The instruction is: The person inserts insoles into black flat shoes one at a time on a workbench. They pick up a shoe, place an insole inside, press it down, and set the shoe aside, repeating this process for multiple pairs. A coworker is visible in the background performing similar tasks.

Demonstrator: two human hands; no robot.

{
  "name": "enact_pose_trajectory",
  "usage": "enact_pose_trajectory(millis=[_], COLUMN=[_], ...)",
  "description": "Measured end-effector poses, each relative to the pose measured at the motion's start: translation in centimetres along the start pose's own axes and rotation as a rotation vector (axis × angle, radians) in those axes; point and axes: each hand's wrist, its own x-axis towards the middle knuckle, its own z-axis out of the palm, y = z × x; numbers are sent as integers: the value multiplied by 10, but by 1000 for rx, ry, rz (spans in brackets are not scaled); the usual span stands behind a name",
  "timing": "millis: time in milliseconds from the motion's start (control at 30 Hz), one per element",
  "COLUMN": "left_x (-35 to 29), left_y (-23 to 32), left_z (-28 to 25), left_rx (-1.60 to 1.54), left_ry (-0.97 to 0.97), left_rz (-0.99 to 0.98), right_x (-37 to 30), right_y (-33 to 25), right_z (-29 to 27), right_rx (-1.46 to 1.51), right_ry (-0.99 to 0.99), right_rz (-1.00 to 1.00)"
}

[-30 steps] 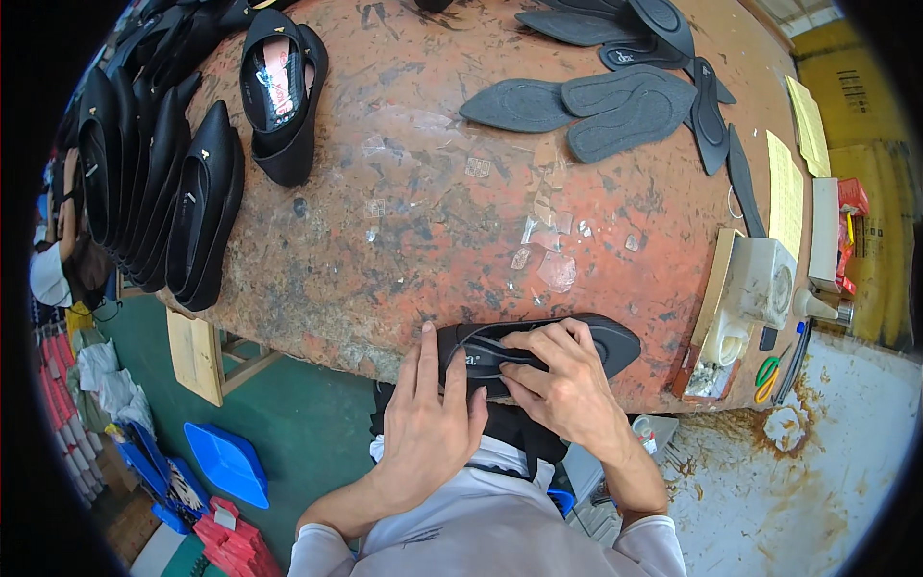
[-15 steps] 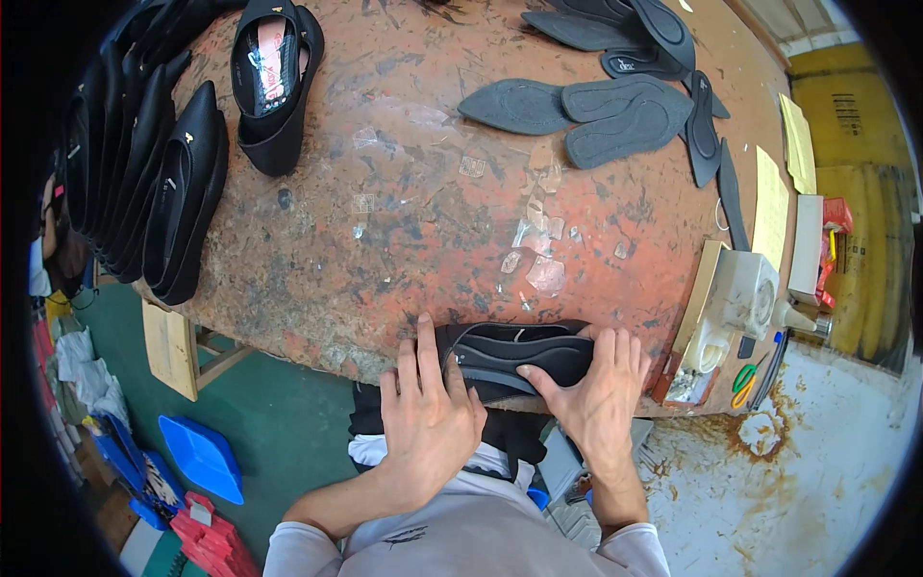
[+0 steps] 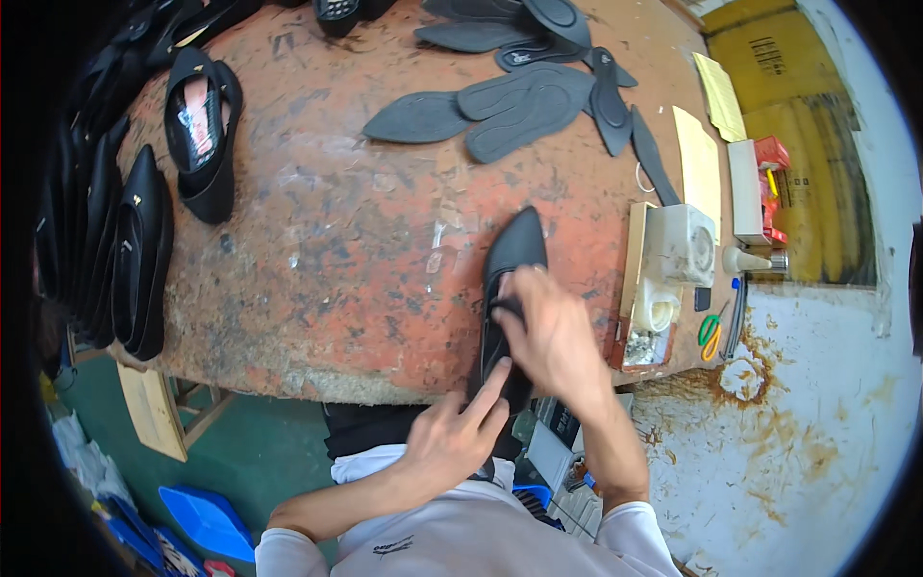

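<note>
A black pointed shoe [image 3: 519,238] lies at the table's near edge, its toe aimed away from me. My right hand [image 3: 553,332] is bent over the shoe's opening, fingertips inside it. Between its thumb and fingers shows a dark edge; whether that is an insole or the shoe's own rim, I cannot tell. My left hand [image 3: 457,431] is curled at the heel end, its index finger stretched along the shoe. The heel is partly hidden by both hands.
Several black shoes [image 3: 142,255] line the left side, with another shoe [image 3: 216,183] beside them. Several loose dark insoles [image 3: 534,115] lie at the back. Right of my hands are a wooden tray [image 3: 632,274] with a white container [image 3: 685,240], and scissors [image 3: 710,337].
The shoe has turned from lying crosswise to pointing away from me. My right hand has moved from its right end to over the opening; my left hand has moved to the heel.
</note>
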Motion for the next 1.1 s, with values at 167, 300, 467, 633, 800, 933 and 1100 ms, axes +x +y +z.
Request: enact_pose_trajectory(millis=[167, 300, 467, 633, 800, 933, 1100], left_x=[19, 26, 36, 41, 46, 50, 48], left_y=[-6, -3, 2, -5, -4, -20, -9], left_z=[49, 82, 32, 59, 36, 66, 45], left_rx=[-79, 119, -269, -167, 29, -17, -71], left_ry=[-18, 185, -79, -48, -287, 222, -204], left_rz=[-124, -112, -282, -250, -208, -19, -197], right_x=[-99, -51, -77, -26, 20, -40, 30], right_y=[-50, -17, -27, -1, -4, -10, -9], right_z=[16, 43, 29, 38, 25, 48, 34], right_rx=[-184, -87, -152, -176, -105, -349, -277], right_ry=[-142, -79, -194, -138, -306, 105, -220], right_rz=[8, -32, 4, -59, 47, -252, 34])
